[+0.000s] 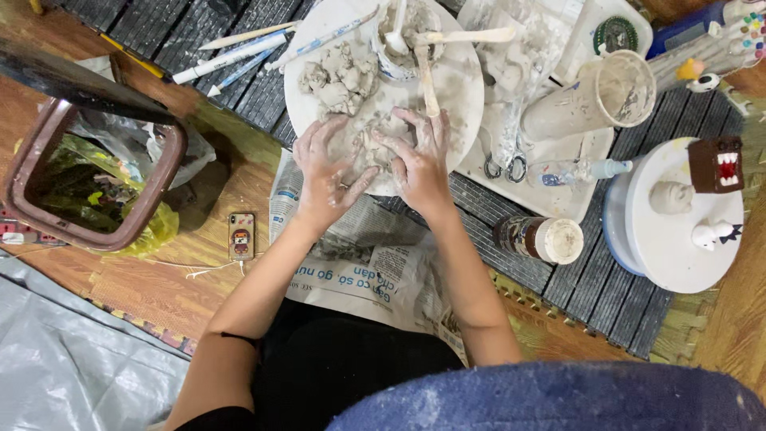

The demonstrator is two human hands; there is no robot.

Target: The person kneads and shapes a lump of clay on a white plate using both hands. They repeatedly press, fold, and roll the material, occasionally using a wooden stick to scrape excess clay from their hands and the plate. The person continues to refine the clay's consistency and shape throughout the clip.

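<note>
Both my hands press on a flat lump of grey clay [373, 142] at the near edge of a round white board [467, 88]. My left hand [323, 172] has its fingers spread on the clay's left side. My right hand [419, 160] covers the right side, fingers bent over it. Both are smeared with clay. Further back on the board lies a pile of torn clay chunks [339, 76] beside a small cup [399, 44] with tools sticking out. A wooden modelling tool [428, 84] lies between the cup and my right hand.
Newspaper [375, 255] lies under the board. A brown bin [88, 175] with rubbish stands left, a phone [241, 236] next to it. Right: scissors [503, 164], a tipped plastic cup [590, 96], a jar [538, 238], and a turntable [678, 239] with small clay figures. Sculpting sticks [239, 48] lie behind.
</note>
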